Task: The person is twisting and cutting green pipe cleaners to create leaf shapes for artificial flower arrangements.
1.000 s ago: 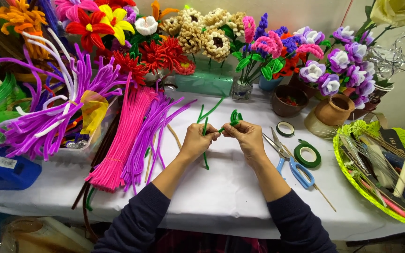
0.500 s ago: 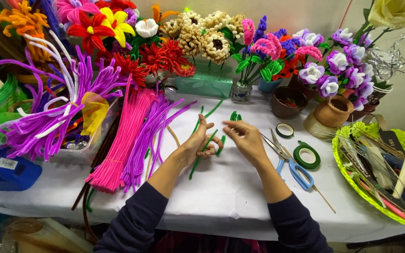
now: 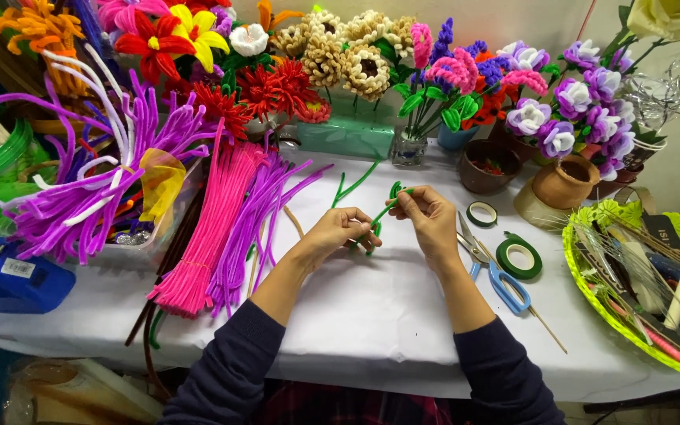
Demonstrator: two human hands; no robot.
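Observation:
My left hand (image 3: 338, 234) and my right hand (image 3: 429, 223) meet over the middle of a white-covered table (image 3: 371, 315). Both pinch the same green pipe cleaner (image 3: 381, 214), which runs slanted between them, its lower end in the left fingers and its upper part in the right. More green pipe cleaner stems (image 3: 353, 186) curve up behind the left hand. Dark sleeves cover both forearms.
Bundles of pink pipe cleaners (image 3: 208, 228) and purple pipe cleaners (image 3: 255, 220) lie left of my hands. Blue-handled scissors (image 3: 491, 269) and two green tape rolls (image 3: 519, 257) lie to the right. A lime tray (image 3: 631, 299) of tools sits far right. Pipe-cleaner flowers and pots (image 3: 565, 182) line the back.
The green pipe cleaner has turned from nearly upright to a slant between my hands. My left hand has shifted a little down and left along it.

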